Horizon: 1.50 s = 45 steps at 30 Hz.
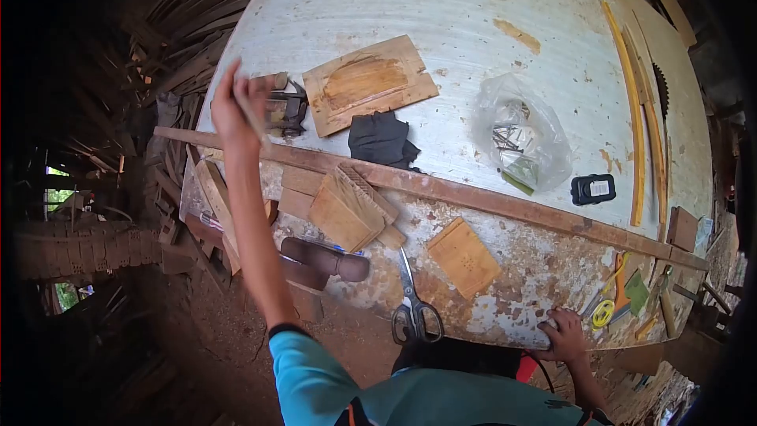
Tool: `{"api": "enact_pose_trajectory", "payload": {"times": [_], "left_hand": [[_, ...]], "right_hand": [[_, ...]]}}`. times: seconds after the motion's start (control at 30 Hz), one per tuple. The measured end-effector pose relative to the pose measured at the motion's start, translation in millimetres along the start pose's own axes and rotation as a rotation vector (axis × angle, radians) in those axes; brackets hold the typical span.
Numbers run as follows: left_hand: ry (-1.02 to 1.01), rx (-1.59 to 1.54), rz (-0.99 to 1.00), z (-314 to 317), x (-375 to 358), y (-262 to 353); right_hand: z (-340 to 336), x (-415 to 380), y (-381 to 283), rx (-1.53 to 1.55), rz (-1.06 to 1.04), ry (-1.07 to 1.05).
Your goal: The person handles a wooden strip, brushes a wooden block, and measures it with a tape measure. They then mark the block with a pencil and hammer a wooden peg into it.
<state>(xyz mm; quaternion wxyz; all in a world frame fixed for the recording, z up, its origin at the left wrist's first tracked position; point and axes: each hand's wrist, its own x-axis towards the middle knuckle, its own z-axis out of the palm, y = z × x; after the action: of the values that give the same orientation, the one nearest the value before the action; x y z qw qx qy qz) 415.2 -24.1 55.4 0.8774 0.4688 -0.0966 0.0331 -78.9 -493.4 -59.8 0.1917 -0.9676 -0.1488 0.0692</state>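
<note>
My left hand (231,114) is raised over the far left of the bench, blurred by motion, with its fingers apart. A pale streak lies along its palm; I cannot make out whether it is a thin piece or a finger. Close to it are a dark clamp-like tool (290,108) and a carved wooden panel (367,80) with a darker middle. My right hand (564,336) rests on the bench's near edge, fingers loosely bent and apart, holding nothing visible. Scissors (409,300) with dark handles lie between my arms, beside a small wooden block (464,258).
A brown wooden rail (473,193) crosses the bench. Beyond it lie a black cloth (382,139), a plastic bag of nails (520,136) and a black case (593,188). Wood blocks (344,213) and a dark wooden tool (323,262) are nearer. Yellow strips (625,110) lie right.
</note>
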Motion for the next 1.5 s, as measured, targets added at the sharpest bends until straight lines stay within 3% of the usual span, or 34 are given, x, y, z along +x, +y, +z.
{"api": "enact_pose_trajectory", "payload": {"times": [0.03, 0.1, 0.13, 0.17, 0.27, 0.37, 0.47, 0.53, 0.6, 0.63, 0.7, 0.73, 0.77, 0.8, 0.83, 0.87, 1.1, 1.17, 1.3, 1.43, 1.5], "left_hand": [[-0.324, -0.004, -0.101, -11.1, -33.0, 8.4], [0.290, 0.985, -0.268, 59.1, -111.8, 10.8], [0.121, 1.279, -0.023, 56.7, -139.4, -3.7], [0.063, 1.526, -0.050, 62.2, -162.3, -8.3], [-0.193, 1.723, 0.143, 71.7, -191.6, -31.9], [-0.097, 1.722, -0.066, 72.4, -203.9, -42.6], [-0.021, 1.590, 0.056, 66.5, -211.1, -47.4], [0.132, 1.610, 0.400, 58.3, -228.3, -50.3], [0.392, 1.336, 0.658, 66.1, -253.9, -51.6], [0.468, 1.058, 0.669, 86.1, -272.6, -49.4], [0.480, 0.532, 0.446, 110.9, -311.8, -45.0], [0.414, 0.288, 0.467, 126.3, -324.5, -50.4], [0.508, 0.346, 0.489, 146.7, -341.1, -59.3], [0.492, 0.165, 0.343, 159.6, -359.9, -73.0], [0.383, 0.304, 0.358, 150.8, -380.3, -95.7], [0.441, 0.125, 0.174, 166.1, -399.9, -113.9], [-0.358, -0.750, -0.364, 263.3, -503.1, -218.1], [-0.489, -0.811, -0.451, 277.7, -510.0, -232.9], [-0.560, -0.611, -0.450, 286.5, -500.7, -250.8], [-0.430, -0.287, -0.229, 282.4, -477.5, -228.9], [-0.340, -0.046, -0.086, 269.7, -464.4, -223.7]], "right_hand": [[-0.6, 0.0, 0.2, -0.005, -0.003, -0.008], [-2.8, 0.4, 0.7, -0.012, -0.010, -0.033], [-3.9, 0.1, 0.0, -0.012, -0.007, -0.045], [-4.8, 1.0, 0.2, -0.014, -0.007, -0.056], [-1.1, -0.8, 3.6, -0.012, -0.033, -0.056], [-2.5, 0.6, 5.7, -0.012, -0.082, -0.048], [-0.2, -2.8, 6.4, -0.010, -0.101, -0.037], [1.1, -3.2, 7.5, 0.009, -0.140, -0.002], [-2.2, -4.3, 4.9, 0.052, -0.178, 0.069], [-2.1, -7.5, 4.6, 0.076, -0.212, 0.097], [-2.6, -18.5, 7.3, 0.119, -0.282, 0.160], [-3.7, -30.1, 9.0, 0.175, -0.303, 0.195], [-3.5, -41.9, 10.0, 0.236, -0.319, 0.233], [-3.0, -56.1, 10.2, 0.305, -0.326, 0.265], [-5.8, -68.4, 11.0, 0.338, -0.307, 0.272], [-5.9, -78.1, 13.4, 0.354, -0.324, 0.301], [-41.9, -114.3, 21.6, 0.423, -0.338, 0.622], [-49.0, -119.2, 27.0, 0.393, -0.325, 0.639], [-33.3, -160.2, 44.4, 0.300, -0.230, 0.670], [-7.0, -196.4, 67.2, 0.161, 0.087, 0.621], [-9.1, -192.2, 63.3, 0.058, 0.018, 0.595]]}}
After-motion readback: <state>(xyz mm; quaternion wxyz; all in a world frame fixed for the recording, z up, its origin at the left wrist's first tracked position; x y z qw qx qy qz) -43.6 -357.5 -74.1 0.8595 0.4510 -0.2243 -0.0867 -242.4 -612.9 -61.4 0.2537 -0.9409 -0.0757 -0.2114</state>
